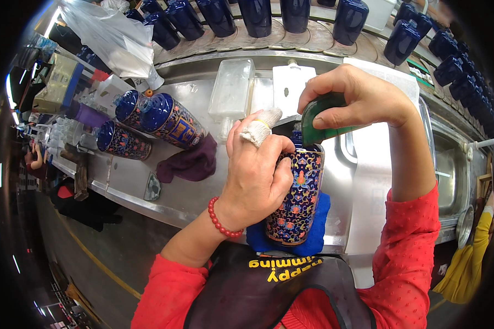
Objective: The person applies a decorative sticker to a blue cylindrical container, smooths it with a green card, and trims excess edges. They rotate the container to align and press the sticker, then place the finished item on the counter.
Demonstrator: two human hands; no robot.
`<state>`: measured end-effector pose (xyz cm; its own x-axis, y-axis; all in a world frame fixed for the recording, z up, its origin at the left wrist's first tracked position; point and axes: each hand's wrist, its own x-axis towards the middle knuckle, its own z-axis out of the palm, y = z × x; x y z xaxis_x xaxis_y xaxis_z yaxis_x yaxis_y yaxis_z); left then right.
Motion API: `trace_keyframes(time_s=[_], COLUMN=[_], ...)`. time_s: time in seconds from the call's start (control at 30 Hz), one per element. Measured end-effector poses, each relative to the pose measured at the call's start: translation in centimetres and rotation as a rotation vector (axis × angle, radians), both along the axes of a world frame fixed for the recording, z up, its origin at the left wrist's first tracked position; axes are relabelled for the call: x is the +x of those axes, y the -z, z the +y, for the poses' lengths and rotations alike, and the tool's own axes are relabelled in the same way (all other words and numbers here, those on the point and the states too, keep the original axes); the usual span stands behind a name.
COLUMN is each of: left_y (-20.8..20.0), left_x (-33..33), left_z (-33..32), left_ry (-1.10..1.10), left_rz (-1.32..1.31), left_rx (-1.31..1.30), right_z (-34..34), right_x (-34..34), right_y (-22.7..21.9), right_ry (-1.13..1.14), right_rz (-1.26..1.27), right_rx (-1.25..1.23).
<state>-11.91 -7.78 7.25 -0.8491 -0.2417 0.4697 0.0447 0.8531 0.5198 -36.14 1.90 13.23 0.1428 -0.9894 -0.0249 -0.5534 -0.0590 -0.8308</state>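
A dark blue bottle with a colourful floral wrap [297,200] stands tilted in front of me on a blue cloth [319,219]. My left hand [260,172], with a white cloth cover on one finger, is closed against the left side of the bottle's shoulder. In my right hand [357,101] is a flat green scraper with a curved edge [314,118], pinched between thumb and fingers. The scraper is at the bottle's top by the neck; whether it touches the bottle I cannot tell.
Several patterned bottles [173,123] stand to the left beside a purple cloth [189,162]. A clear container [231,90] and a white flask-shaped piece [293,85] lie beyond my hands. Plain blue bottles [257,16] line a curved conveyor [247,41]. A metal sink [453,164] is at right.
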Motion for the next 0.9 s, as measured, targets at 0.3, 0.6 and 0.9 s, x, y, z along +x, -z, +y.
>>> trace_keyframes(time_s=[0.3,0.6,0.9], left_y=[-0.1,-0.8,-1.5], left_x=[0.1,-0.4,-0.7], left_z=[-0.4,1.0,1.7], left_ry=[0.023,0.016,-0.01], left_rz=[-0.004,-0.004,-0.059], left_rx=[0.016,-0.097,-0.133], right_z=[-0.1,1.0,1.3], right_x=[-0.1,-0.5,-0.5], right_y=[0.0,0.3,1.0], right_ry=[-0.012,0.057,0.051], right_rz=[0.014,0.024,0.031], right_rx=[-0.001,-0.047,-0.106])
